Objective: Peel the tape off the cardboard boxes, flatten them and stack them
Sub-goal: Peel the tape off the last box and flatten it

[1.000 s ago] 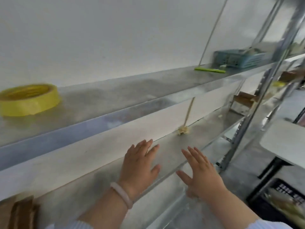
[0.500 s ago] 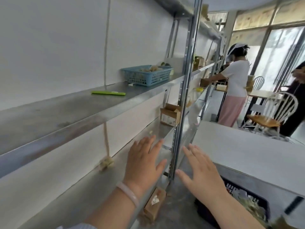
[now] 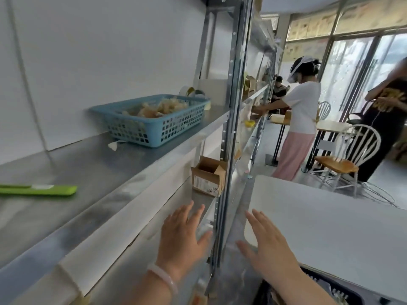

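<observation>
A small open cardboard box (image 3: 208, 176) stands on the lower metal shelf (image 3: 198, 202) beside the upright post (image 3: 230, 137), its flaps up and a label on its front. My left hand (image 3: 182, 238), with a pale bangle on the wrist, reaches along that shelf with straight spread fingers, a short way before the box and holding nothing. My right hand (image 3: 268, 245) is stretched out flat to the right of the post, over the gap next to the white table (image 3: 330, 227), also holding nothing.
On the upper shelf (image 3: 123, 164) stand a blue plastic basket (image 3: 154, 119) of crumpled tape and a green cutter (image 3: 39, 190). Tape rolls (image 3: 191, 92) lie behind the basket. A black crate (image 3: 326, 291) sits under the table. Two people (image 3: 301, 119) and a white chair (image 3: 345, 159) are farther right.
My view has swung right along the shelves; the yellow tape roll has left the view and the open box has come closer. Both hands stay flat and stretched forward.
</observation>
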Motion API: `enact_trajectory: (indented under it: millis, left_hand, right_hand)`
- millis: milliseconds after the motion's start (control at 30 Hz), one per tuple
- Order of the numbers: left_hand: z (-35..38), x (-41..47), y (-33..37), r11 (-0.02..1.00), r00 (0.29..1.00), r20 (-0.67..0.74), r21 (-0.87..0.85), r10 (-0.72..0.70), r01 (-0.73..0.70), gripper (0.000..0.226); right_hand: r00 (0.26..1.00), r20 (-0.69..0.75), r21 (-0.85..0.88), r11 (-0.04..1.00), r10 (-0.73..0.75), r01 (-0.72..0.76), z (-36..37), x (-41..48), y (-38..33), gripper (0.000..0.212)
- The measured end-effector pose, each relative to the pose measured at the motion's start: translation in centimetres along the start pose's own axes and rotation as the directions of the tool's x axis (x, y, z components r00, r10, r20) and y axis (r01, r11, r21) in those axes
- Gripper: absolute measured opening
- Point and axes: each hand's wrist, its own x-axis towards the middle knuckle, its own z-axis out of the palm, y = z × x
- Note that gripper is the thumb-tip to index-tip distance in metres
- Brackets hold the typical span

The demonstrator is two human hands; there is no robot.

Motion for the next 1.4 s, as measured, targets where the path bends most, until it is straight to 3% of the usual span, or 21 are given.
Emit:
enact_trajectory:
  millis: [267, 500, 667, 867, 967, 1033, 1100, 1200, 1333, 1400]
  left_hand:
    - [4.9, 9.0, -1.6, 0.997, 0.994, 0.094, -0.058, -0.049, 0.055, 0.080]
    - [9.5, 17.6, -2.6, 0.979, 0.977, 0.126, -0.088, -0.173, 0.184, 0.069]
    - [12.7, 23.6, -1.8, 0.917, 0.928, 0.172, -0.176, -0.330, 0.359, 0.071]
    - [14.8, 27.4, -0.2, 0.783, 0.824, 0.202, -0.256, -0.530, 0.567, 0.077]
    - [16.0, 27.2, -0.5, 0.734, 0.796, 0.237, -0.309, -0.556, 0.605, 0.080]
    - [16.6, 26.9, -1.0, 0.690, 0.789, 0.223, -0.389, -0.573, 0.611, 0.083]
    - [16.9, 26.3, -1.7, 0.575, 0.726, 0.179, -0.500, -0.664, 0.648, 0.088]
    - [17.1, 25.1, -2.7, 0.464, 0.643, 0.149, -0.573, -0.751, 0.675, 0.069]
    - [17.6, 22.7, -3.7, 0.330, 0.522, 0.228, -0.555, -0.822, 0.763, 0.083]
    - [18.0, 21.2, -3.8, 0.223, 0.461, 0.314, -0.571, -0.830, 0.790, 0.091]
  right_hand:
    - [0.982, 0.148, 0.112, 0.984, 0.119, -0.136, 2.8, 10.7, 3.0, 0.075]
    - [0.960, 0.268, 0.219, 0.966, 0.079, -0.140, 6.0, 23.5, 6.5, 0.074]
    - [0.945, 0.326, 0.335, 0.930, 0.033, -0.148, 6.1, 31.9, 8.7, 0.064]
    - [0.936, 0.348, 0.454, 0.883, -0.054, -0.118, 8.4, 38.5, 10.6, 0.064]
    - [0.936, 0.332, 0.490, 0.869, -0.114, -0.068, 9.7, 39.1, 11.0, 0.055]
    - [0.941, 0.278, 0.581, 0.814, -0.194, -0.004, 10.3, 39.1, 10.9, 0.041]
    - [0.934, 0.237, 0.703, 0.711, -0.267, 0.024, 10.6, 38.8, 10.4, 0.031]
    - [0.906, 0.218, 0.799, 0.600, -0.362, 0.047, 11.2, 37.7, 9.2, 0.035]
    - [0.837, 0.165, 0.725, 0.639, -0.521, 0.255, 12.3, 36.2, 7.4, 0.036]
    - [0.859, 0.155, 0.672, 0.689, -0.489, 0.271, 12.6, 35.5, 6.9, 0.035]
